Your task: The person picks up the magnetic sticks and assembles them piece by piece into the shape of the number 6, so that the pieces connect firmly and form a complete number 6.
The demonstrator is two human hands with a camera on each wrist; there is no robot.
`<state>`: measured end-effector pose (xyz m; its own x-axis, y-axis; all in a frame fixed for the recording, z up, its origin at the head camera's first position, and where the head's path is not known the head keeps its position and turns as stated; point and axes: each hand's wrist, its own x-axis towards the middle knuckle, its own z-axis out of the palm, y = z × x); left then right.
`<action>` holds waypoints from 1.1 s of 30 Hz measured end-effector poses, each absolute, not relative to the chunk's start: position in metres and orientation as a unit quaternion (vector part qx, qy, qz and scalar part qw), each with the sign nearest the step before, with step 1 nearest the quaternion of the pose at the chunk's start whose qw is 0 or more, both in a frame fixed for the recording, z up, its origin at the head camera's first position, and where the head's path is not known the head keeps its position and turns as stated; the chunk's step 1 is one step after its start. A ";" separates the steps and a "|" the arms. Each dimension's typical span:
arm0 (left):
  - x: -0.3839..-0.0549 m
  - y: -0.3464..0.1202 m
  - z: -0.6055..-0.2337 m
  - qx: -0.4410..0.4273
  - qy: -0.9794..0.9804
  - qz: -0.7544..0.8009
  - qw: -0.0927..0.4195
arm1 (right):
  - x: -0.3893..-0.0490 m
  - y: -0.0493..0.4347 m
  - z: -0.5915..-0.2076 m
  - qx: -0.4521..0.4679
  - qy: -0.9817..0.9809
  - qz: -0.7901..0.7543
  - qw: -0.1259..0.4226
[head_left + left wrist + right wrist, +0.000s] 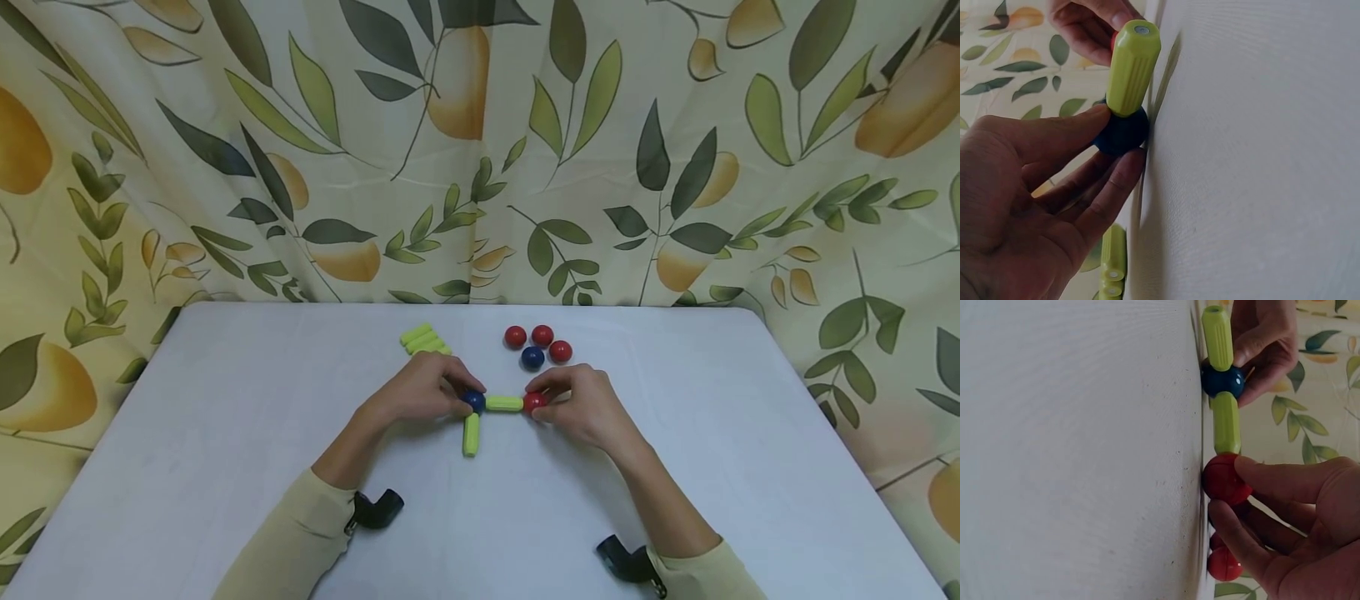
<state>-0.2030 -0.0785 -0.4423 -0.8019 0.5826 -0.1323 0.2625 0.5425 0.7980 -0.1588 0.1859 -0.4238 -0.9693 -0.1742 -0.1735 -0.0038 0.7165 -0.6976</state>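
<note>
My left hand (pixel 426 388) pinches a blue ball (pixel 473 402) between thumb and fingers. Two yellow-green ribbed rods meet that ball: one rod (pixel 470 436) points toward the front of the table, the other rod (pixel 504 404) runs right to a red ball (pixel 534 403). The red ball is pinched by my right hand (pixel 581 404). In the left wrist view the front rod (pixel 1134 69) shows a small grey disc at its free end. The right wrist view shows the connecting rod (pixel 1227 423) touching both the blue ball (pixel 1222 380) and the red ball (pixel 1227 479).
Behind my left hand lie several more yellow-green rods (pixel 424 339) side by side. Beyond my right hand sit a loose blue ball (pixel 532 358) and red balls (pixel 542 336). A white-covered table (pixel 247 400) lies under everything, with a leaf-patterned curtain (pixel 525 208) at its far edge.
</note>
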 end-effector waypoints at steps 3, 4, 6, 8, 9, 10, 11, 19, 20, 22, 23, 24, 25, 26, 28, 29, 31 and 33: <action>-0.202 -0.079 -0.442 0.244 0.857 0.410 0.194 | -0.159 0.185 -0.424 -0.051 0.920 -0.372 0.112; -0.203 -0.079 -0.442 0.244 0.857 0.411 0.193 | -0.160 0.185 -0.424 -0.051 0.920 -0.372 0.111; -0.203 -0.079 -0.442 0.243 0.859 0.409 0.191 | -0.160 0.185 -0.423 -0.051 0.921 -0.369 0.110; -0.204 -0.078 -0.442 0.242 0.860 0.406 0.189 | -0.161 0.185 -0.422 -0.050 0.923 -0.366 0.109; -0.204 -0.078 -0.442 0.242 0.861 0.406 0.188 | -0.161 0.185 -0.422 -0.049 0.923 -0.364 0.110; -0.204 -0.078 -0.442 0.241 0.862 0.405 0.187 | -0.161 0.185 -0.422 -0.049 0.924 -0.364 0.111; -0.204 -0.077 -0.441 0.239 0.863 0.404 0.187 | -0.161 0.184 -0.421 -0.048 0.924 -0.363 0.111; -0.200 -0.080 -0.442 0.231 0.866 0.402 0.189 | -0.162 0.183 -0.425 -0.051 0.920 -0.370 0.117; -0.199 -0.080 -0.442 0.231 0.865 0.402 0.190 | -0.161 0.182 -0.425 -0.051 0.920 -0.371 0.119; -0.198 -0.081 -0.443 0.233 0.866 0.401 0.189 | -0.161 0.182 -0.425 -0.055 0.918 -0.373 0.122; -0.198 -0.081 -0.443 0.236 0.865 0.402 0.187 | -0.161 0.182 -0.425 -0.056 0.919 -0.371 0.121; -0.199 -0.081 -0.443 0.239 0.864 0.403 0.185 | -0.161 0.183 -0.424 -0.058 0.919 -0.370 0.119; -0.199 -0.080 -0.443 0.243 0.863 0.405 0.183 | -0.161 0.183 -0.423 -0.060 0.920 -0.370 0.118; -0.200 -0.080 -0.443 0.245 0.862 0.405 0.181 | -0.161 0.184 -0.422 -0.059 0.920 -0.369 0.117; -0.201 -0.080 -0.444 0.247 0.861 0.406 0.181 | -0.162 0.186 -0.419 -0.053 0.921 -0.369 0.112; -0.202 -0.080 -0.444 0.247 0.861 0.407 0.182 | -0.163 0.187 -0.417 -0.048 0.922 -0.369 0.108; -0.202 -0.080 -0.444 0.246 0.861 0.406 0.184 | -0.166 0.190 -0.414 -0.036 0.924 -0.368 0.097; -0.202 -0.080 -0.444 0.243 0.860 0.407 0.187 | -0.169 0.195 -0.412 -0.021 0.926 -0.367 0.081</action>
